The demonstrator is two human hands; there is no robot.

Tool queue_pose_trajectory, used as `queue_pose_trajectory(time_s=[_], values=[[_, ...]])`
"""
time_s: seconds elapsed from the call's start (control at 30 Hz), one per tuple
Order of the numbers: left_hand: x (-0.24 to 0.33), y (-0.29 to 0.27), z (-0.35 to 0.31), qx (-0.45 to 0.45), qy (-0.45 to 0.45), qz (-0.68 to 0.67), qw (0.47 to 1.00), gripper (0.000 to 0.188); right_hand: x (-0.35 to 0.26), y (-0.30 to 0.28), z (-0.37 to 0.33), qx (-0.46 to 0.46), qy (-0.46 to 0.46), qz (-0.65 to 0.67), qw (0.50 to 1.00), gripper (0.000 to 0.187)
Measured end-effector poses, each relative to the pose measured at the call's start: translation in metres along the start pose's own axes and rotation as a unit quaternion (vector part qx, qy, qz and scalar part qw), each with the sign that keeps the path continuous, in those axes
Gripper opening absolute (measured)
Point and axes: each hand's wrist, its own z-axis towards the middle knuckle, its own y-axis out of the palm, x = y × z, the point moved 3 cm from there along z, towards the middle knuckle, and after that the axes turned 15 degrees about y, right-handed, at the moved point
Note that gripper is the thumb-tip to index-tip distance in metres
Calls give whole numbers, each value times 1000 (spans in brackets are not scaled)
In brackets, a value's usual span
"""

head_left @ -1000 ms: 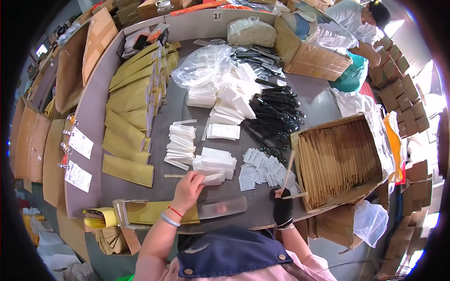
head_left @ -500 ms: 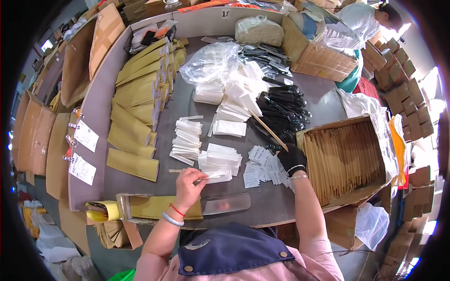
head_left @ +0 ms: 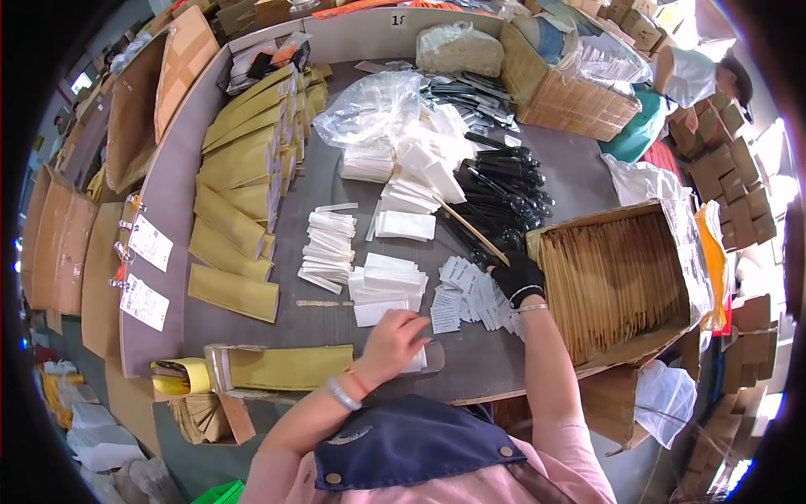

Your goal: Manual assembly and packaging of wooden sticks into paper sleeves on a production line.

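Observation:
My left hand (head_left: pixel 393 344) hovers over the near edge of the desk, its fingers loosely bent and apart. Below it, a white paper packet (head_left: pixel 416 362) lies at the clear plastic sleeve (head_left: pixel 434 358), mostly hidden by the hand. Just beyond the fingers is a pile of white paper packets (head_left: pixel 388 281). My right hand (head_left: pixel 516 279), in a black glove, is closed around the lower end of a thin wooden stick (head_left: pixel 473 232). Printed white slips (head_left: pixel 470 294) are spread beside that hand, and black wrapped utensils (head_left: pixel 504 189) lie beyond it.
On the left, yellow padded envelopes (head_left: pixel 232 292) overlap in a long row. A carton packed with brown envelopes (head_left: pixel 617 277) stands at right. Further white packets (head_left: pixel 328 248) and a clear plastic bag (head_left: pixel 369 109) occupy the middle. Another person (head_left: pixel 687 76) is at the far right.
My left hand has moved right and nearer to me, away from the packet pile, and a white packet now lies at the plastic sleeve. My right hand keeps the stick.

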Motion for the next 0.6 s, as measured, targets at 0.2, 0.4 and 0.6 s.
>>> queue_pose_trajectory(time_s=[0.2, 0.4, 0.6], values=[[-5, 42, 27, -49, -22, 49, 997, 38, -4, -3, 1, -68, 20, 31, 997, 42], [1, 25, 26, -17, -73, -38, 996, 25, -1, 3, 11, -91, 49, 37, 994, 43], [-6, -44, -29, -8, -194, -164, 967, 20, 10, -6, 10, -67, 53, 94, 992, 51]])
